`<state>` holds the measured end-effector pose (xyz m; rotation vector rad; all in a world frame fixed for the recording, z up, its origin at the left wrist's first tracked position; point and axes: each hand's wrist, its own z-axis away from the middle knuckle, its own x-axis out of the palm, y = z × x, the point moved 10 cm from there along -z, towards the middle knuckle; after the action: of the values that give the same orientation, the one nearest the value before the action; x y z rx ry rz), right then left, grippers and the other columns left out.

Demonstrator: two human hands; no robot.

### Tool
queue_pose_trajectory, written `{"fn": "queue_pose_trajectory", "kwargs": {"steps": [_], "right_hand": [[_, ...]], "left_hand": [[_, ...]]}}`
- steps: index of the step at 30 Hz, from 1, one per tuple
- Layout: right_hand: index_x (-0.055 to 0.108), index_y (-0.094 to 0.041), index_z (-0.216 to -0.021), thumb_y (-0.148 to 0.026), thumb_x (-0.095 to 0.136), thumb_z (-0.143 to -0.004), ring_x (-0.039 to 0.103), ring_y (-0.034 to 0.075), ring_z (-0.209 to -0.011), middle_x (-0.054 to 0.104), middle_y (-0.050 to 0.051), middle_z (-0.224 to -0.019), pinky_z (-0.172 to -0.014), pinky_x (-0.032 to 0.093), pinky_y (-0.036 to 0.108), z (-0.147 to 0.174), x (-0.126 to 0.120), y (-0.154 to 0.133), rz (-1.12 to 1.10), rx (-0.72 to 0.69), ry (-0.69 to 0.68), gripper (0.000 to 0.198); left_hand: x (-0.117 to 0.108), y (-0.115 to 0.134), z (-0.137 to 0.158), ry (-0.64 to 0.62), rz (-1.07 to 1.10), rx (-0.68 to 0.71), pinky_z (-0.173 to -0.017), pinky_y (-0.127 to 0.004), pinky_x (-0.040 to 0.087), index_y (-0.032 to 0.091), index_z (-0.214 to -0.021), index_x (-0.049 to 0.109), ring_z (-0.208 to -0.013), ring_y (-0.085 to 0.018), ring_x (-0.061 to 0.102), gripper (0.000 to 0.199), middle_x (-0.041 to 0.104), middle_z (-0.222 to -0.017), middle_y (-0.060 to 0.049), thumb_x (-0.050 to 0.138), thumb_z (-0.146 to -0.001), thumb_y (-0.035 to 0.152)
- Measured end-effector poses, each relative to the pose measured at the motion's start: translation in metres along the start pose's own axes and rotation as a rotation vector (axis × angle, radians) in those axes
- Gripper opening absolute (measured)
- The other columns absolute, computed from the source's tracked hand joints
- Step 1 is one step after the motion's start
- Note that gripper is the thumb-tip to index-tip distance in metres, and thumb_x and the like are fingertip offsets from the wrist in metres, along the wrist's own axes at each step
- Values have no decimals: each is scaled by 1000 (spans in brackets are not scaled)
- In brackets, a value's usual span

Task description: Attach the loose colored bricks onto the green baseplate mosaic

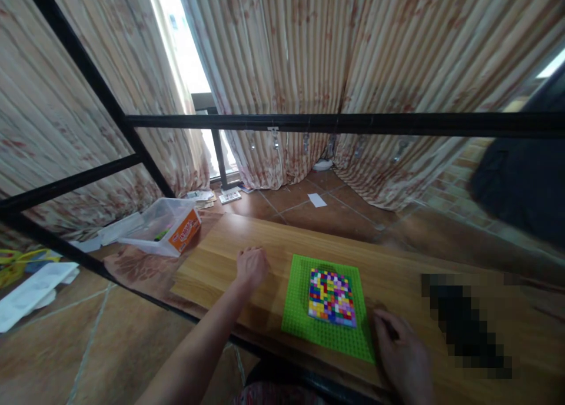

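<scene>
A square green baseplate (300,311) lies on the wooden table in front of me. On its middle sits a block of many small coloured bricks (331,298), packed close together in a mixed pattern. My left hand (252,266) rests on the tabletop to the left of the baseplate, apart from it, with its fingers curled under. Just beyond the baseplate's right edge, my right hand (402,349) lies on the table with its fingers loosely curled. Nothing shows in either hand, though the fingertips of the left are hidden.
The wooden table (247,234) carries a pixelated dark object (468,322) at the right. On the floor to the left stand a clear plastic box (154,216) and white trays (33,290). A black metal frame (282,121) crosses before patterned curtains (286,52).
</scene>
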<state>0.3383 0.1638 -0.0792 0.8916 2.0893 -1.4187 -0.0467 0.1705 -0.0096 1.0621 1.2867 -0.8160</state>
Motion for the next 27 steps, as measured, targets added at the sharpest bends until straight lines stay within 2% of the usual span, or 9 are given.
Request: {"fn": "queue_pose_trajectory", "kwargs": {"steps": [3, 8, 11, 15, 19, 22, 27], "right_hand": [[69, -20, -92, -57, 43, -90, 67, 25, -86, 71, 11, -98, -78, 52, 40, -1, -2, -6, -17, 11, -3, 45], [68, -20, -91, -49, 44, -91, 66, 24, -90, 70, 11, -98, -82, 51, 39, -1, -6, -15, -43, 7, 15, 38], [67, -19, -91, -46, 45, -91, 65, 23, -88, 70, 10, -95, -82, 50, 39, -1, -6, -16, -53, 10, 18, 35], [68, -20, -91, -44, 46, -91, 65, 23, -88, 70, 10, -95, -82, 50, 38, -2, -5, -15, -75, 36, 9, 33], [68, -21, -92, -45, 47, -91, 65, 23, -89, 70, 9, -97, -82, 50, 38, -3, -5, -16, -96, 49, 8, 32], [68, -20, -92, -45, 47, -92, 65, 23, -89, 70, 10, -96, -82, 51, 38, -3, -6, -18, -121, 40, 9, 33], [69, -20, -91, -45, 48, -91, 65, 23, -89, 70, 10, -96, -83, 50, 38, -3, -7, -18, -130, 51, 19, 32]], "left_hand": [[-3, 13, 8, 10, 63, 42, -84, -38, 41, 19, -82, 69, -90, -26, 64, 22, 72, -86, -9, 47, -85, 16], [-1, 70, 39, 33, 543, 276, -84, -29, 46, 22, -85, 69, -87, -18, 65, 19, 73, -89, -2, 51, -87, 17], [-1, 98, 53, 74, 675, 350, -88, -32, 46, 23, -89, 70, -91, -18, 64, 16, 73, -93, -2, 54, -88, 19], [0, 124, 53, 59, 660, 384, -94, -36, 42, 25, -90, 71, -91, -18, 64, 16, 74, -94, 0, 55, -89, 20], [-4, 144, 51, 67, 559, 455, -105, -43, 30, 26, -89, 70, -90, -18, 63, 17, 75, -91, 0, 54, -91, 21], [-4, 152, 52, 84, 516, 481, -109, -46, 22, 27, -88, 70, -95, -19, 61, 17, 74, -92, 0, 54, -91, 22], [6, 155, 51, 98, 538, 478, -110, -45, 20, 30, -86, 72, -104, -19, 57, 16, 72, -102, 0, 58, -90, 25]]}}
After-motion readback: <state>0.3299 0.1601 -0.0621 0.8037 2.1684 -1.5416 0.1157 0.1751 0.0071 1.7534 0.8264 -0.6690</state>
